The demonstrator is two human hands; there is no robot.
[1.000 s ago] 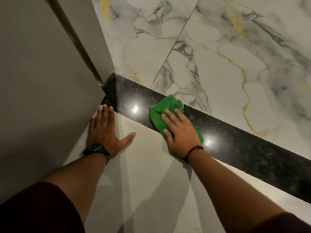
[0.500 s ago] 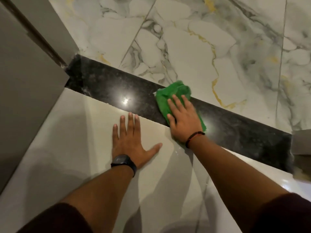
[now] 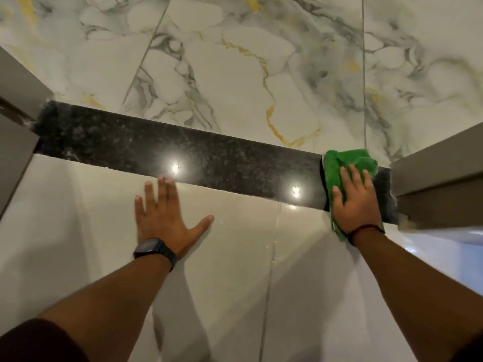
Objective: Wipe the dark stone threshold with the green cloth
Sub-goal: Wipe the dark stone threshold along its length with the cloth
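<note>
The dark stone threshold (image 3: 156,150) runs as a polished black band across the floor from the left door frame to the right one. The green cloth (image 3: 347,163) lies bunched on its right end. My right hand (image 3: 356,202) presses flat on the cloth, fingers spread, close to the right frame. My left hand (image 3: 163,218), with a black watch at the wrist, rests flat and empty on the pale tile just before the threshold's middle.
White marble tiles with grey and gold veins (image 3: 235,74) lie beyond the threshold. Plain cream tiles (image 3: 235,257) lie on my side. Grey door frames stand at the left (image 3: 15,82) and right (image 3: 439,178) ends.
My right hand has slid the cloth along the threshold from its left part to the right end. My left hand has shifted right along the cream tile, and the view has panned right.
</note>
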